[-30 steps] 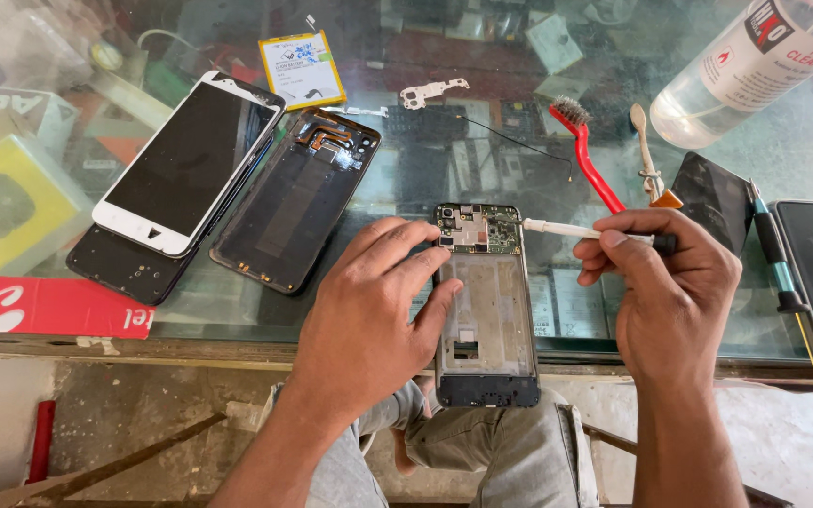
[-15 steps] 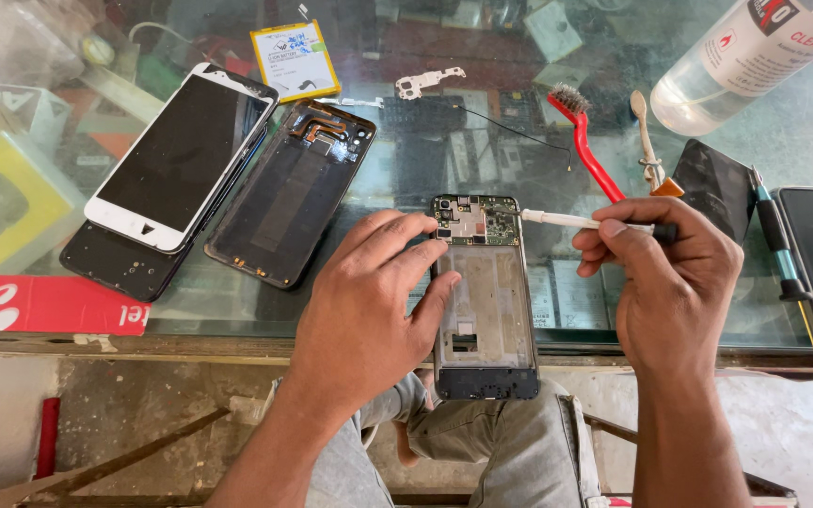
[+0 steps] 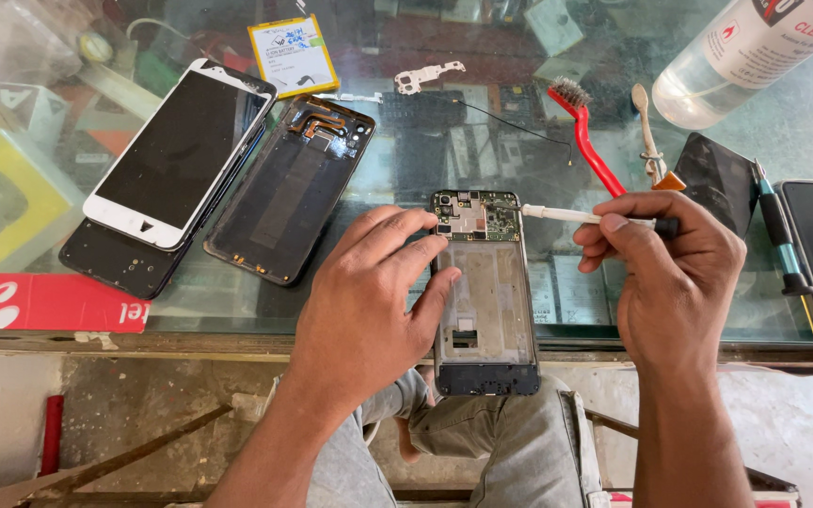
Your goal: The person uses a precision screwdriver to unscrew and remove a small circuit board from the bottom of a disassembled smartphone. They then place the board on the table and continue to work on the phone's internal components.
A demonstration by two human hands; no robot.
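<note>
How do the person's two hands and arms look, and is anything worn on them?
The left hand and the right hand are bare: no gloves, rings, watch or bracelet show. Both forearms are uncovered down to the frame edge, so no sleeves are visible. The fingernails are short and unpainted.

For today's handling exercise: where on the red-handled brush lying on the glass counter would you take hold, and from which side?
Probably the bare lower part of the red-handled brush, below the bristle head. It lies flat and slanted, bristles pointing away; come from above and pinch across the thin handle. The right hand is nearest.
</note>
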